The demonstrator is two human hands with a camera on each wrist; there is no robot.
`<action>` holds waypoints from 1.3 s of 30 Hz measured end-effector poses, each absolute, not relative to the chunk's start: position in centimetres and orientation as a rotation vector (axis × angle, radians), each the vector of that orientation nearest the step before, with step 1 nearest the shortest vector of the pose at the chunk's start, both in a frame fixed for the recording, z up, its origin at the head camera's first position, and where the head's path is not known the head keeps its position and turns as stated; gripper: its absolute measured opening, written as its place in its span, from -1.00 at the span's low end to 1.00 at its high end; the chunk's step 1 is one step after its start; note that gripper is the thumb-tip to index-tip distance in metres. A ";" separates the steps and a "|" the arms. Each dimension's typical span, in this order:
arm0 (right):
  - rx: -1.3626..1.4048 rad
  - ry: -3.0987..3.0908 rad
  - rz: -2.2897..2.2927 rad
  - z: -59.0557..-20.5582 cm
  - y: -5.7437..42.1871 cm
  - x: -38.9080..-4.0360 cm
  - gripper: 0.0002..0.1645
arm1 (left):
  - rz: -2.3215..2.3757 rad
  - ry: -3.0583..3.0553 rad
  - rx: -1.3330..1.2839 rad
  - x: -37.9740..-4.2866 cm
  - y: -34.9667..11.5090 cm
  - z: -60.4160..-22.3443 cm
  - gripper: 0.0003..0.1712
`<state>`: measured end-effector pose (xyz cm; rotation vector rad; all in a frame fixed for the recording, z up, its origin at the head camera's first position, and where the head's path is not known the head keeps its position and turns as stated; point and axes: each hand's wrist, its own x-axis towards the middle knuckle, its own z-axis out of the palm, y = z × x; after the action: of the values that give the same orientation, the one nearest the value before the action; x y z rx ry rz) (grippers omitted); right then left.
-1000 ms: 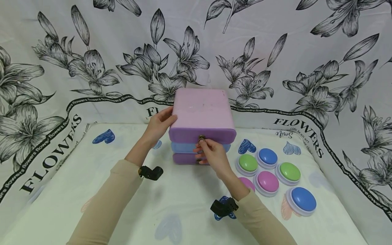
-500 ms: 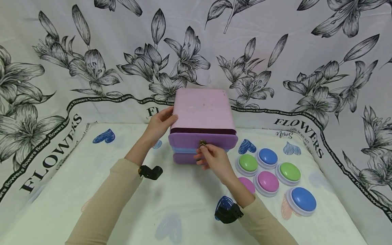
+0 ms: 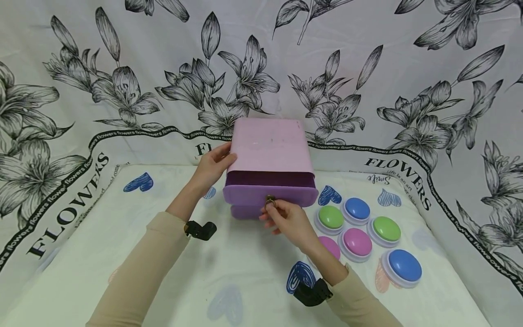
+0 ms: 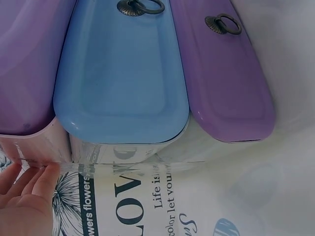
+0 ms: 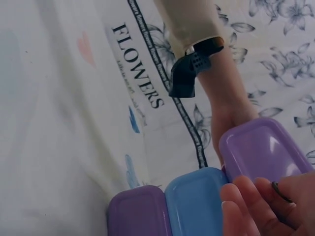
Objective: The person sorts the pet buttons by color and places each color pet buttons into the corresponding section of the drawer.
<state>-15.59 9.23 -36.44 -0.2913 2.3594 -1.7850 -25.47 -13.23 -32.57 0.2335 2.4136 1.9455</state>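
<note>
A small drawer cabinet with a pink top (image 3: 271,145) stands in the middle of the head view. Its purple top drawer (image 3: 249,195) is pulled partway out, with a dark gap behind the front. My right hand (image 3: 290,222) pinches the drawer's ring pull (image 3: 269,200) between thumb and finger. Against the cabinet's left side my left hand (image 3: 211,167) rests with fairly straight fingers, touching the pink wall in the left wrist view. That view also shows the blue middle drawer (image 4: 123,73) and the purple bottom drawer (image 4: 226,83), both closed, each with a ring pull.
Several domed push buttons in round bases lie to the right: a green one (image 3: 331,217), a blue one (image 3: 357,209), a pink one (image 3: 357,242). A pink button (image 3: 329,246) sits beside my right forearm. A flower-printed cloth (image 3: 347,100) hangs behind the cabinet.
The top drawer has gone from closed to partly out, sliding toward me. My right hand has moved back with the ring pull, while the left hand has kept its place.
</note>
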 end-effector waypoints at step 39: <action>-0.468 2.305 -1.655 -37.2 10.8 -11.5 -0.66 | 1.998 2.378 0.279 -25.8 -13.4 -33.0 -0.35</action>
<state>-11.53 10.75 -37.24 -0.4676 2.3047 -1.6552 -25.81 -13.42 -33.01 0.2788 2.3778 1.9982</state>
